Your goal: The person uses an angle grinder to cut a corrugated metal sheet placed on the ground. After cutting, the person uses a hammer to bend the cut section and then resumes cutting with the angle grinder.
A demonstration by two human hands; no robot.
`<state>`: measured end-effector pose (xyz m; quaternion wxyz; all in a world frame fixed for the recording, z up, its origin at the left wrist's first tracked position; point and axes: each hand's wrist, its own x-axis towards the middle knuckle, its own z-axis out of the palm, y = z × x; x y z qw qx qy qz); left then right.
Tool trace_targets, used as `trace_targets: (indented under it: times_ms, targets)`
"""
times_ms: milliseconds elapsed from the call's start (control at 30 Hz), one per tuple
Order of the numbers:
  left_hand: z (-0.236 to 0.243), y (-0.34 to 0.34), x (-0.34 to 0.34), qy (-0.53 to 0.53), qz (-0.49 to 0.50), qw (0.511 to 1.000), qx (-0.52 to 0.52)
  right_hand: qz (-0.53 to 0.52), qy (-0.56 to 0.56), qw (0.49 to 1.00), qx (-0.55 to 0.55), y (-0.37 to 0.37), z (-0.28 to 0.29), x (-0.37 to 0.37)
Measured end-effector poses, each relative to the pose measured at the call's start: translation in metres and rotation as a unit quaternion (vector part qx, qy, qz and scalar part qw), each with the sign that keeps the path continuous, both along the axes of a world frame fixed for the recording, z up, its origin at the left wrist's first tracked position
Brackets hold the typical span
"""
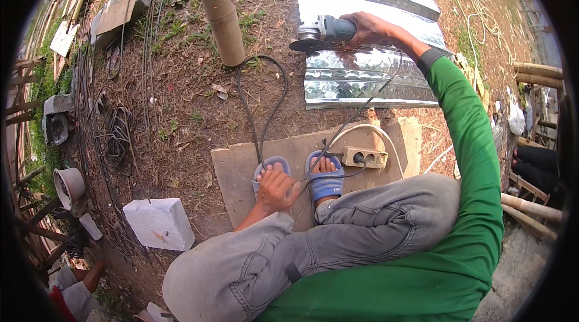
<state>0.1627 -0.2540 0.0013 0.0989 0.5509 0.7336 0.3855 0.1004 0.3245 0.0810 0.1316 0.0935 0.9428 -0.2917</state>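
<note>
R hand: fingers wrapped rd grinder
Metal: under R fingers
L hand: at sandal, can't tell if gripping

Open-air yard under bright daylight: brown earth ground with scattered grass tufts; a thick bamboo post stands before me, and bamboo poles line the right margin.
</note>
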Motion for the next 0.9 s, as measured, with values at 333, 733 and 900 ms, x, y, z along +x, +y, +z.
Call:
trace_targets:
  times_ms: [333,733,900]
  targets:
    - [0.0,0.002,-0.001,0.012,0.001,1.0,0.008,0.014,-0.024,0.998,0.056,-0.005,0.012,0.0]
    - [-0.001,0.001,0.0,0.005,0.005,1.0,0.001,0.016,-0.022,0.998,0.056,0.002,0.009,0.004]
    - [-0.002,0.002,0.0,-0.003,0.003,1.0,-0.006,-0.007,-0.01,1.0,0.018,0.002,0.007,0.01]
